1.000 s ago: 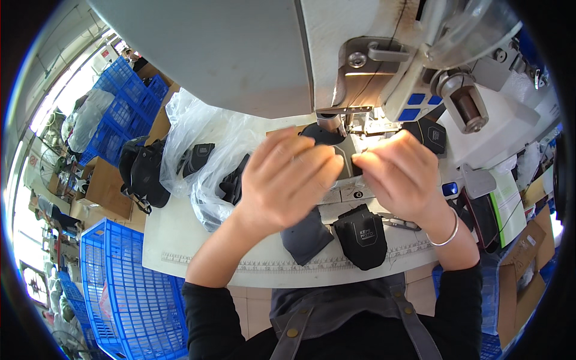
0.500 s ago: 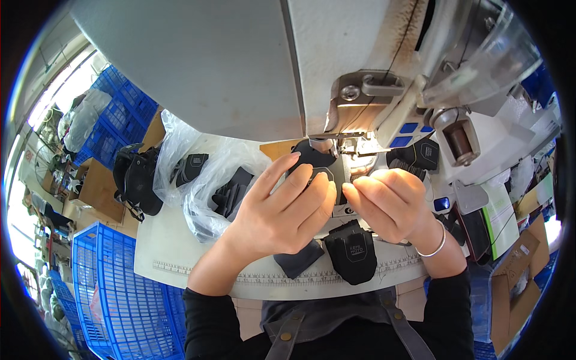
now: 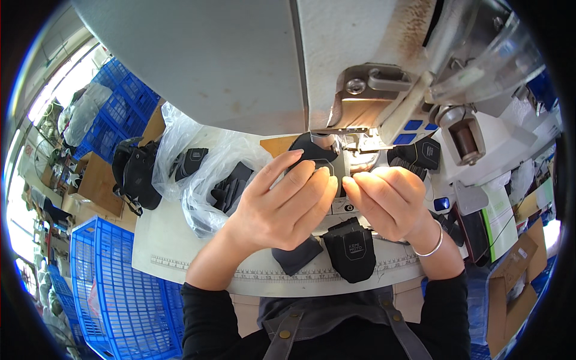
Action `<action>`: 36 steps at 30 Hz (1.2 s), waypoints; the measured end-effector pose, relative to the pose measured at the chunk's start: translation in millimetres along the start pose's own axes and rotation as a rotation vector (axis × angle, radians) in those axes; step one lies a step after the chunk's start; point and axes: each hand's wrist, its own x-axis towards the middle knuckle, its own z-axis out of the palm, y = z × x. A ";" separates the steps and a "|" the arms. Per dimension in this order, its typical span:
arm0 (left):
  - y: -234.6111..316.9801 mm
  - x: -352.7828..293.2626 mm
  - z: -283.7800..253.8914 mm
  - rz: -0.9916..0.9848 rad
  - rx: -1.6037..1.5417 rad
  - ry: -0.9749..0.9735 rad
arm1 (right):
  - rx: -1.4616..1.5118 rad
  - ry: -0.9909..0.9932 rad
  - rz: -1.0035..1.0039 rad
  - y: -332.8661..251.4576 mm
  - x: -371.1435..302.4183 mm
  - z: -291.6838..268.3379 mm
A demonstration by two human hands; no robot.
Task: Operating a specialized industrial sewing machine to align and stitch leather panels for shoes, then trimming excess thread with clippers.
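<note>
Both hands are at the needle area of a sewing machine [image 3: 354, 141]. With bent fingers, my left hand [image 3: 282, 207] grips a black fabric piece [image 3: 312, 147] beside the presser foot; the fingers cover part of it. My right hand [image 3: 390, 201], a silver bangle on its wrist, is pinched just right of the left fingertips. What lies inside that pinch is hidden. Nearer to me, a black padded piece with a pale printed mark [image 3: 349, 255] lies on the table [image 3: 180, 240] beside a dark grey fabric piece [image 3: 297, 255].
Clear plastic bags [image 3: 207, 174] with black pieces lie at left, beside a black bag-like item [image 3: 137, 174]. More black pieces [image 3: 423, 155] are right of the needle. Blue crates [image 3: 120, 282] stand at left, a cardboard box [image 3: 516, 282] at right. A ruler strip [image 3: 252, 275] follows the table's front edge.
The whole view has shifted slightly, with the machine head a little further right. Both hands keep nearly the same pose at the needle area.
</note>
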 end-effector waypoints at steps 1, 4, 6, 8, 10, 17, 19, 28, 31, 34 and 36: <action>1.3 0.2 1.0 0.002 -0.001 -0.001 | 0.004 0.003 0.011 0.2 -0.7 0.4; 4.5 0.8 2.9 0.005 0.065 0.006 | 0.003 -0.005 0.036 0.6 -3.3 0.3; 5.0 0.7 3.3 -0.006 0.058 0.010 | -0.011 0.000 0.033 1.9 -4.0 1.9; 5.1 -0.2 4.6 -0.001 0.058 0.012 | -0.024 0.004 0.030 1.6 -4.6 2.0; 5.3 0.6 5.0 0.003 0.062 0.017 | -0.029 0.001 0.042 1.5 -3.9 0.9; 0.6 -0.3 9.9 0.018 0.077 0.045 | 0.026 -0.015 0.084 0.3 -3.8 1.1; -2.5 -0.5 12.3 0.024 0.073 0.052 | 0.003 -0.048 0.127 -0.8 -3.5 -0.7; -10.5 2.1 20.1 0.037 0.052 0.096 | 0.023 -0.135 0.218 -0.7 -1.1 -2.8; -13.2 3.0 23.3 0.014 0.017 0.112 | 0.052 -0.138 0.209 0.9 -2.5 -3.7; -17.0 1.0 28.3 0.028 0.004 0.161 | -0.010 -0.136 0.182 2.5 -4.9 -1.7; -17.6 -0.6 28.6 0.003 -0.003 0.141 | 0.000 -0.138 0.188 2.5 -3.4 -2.0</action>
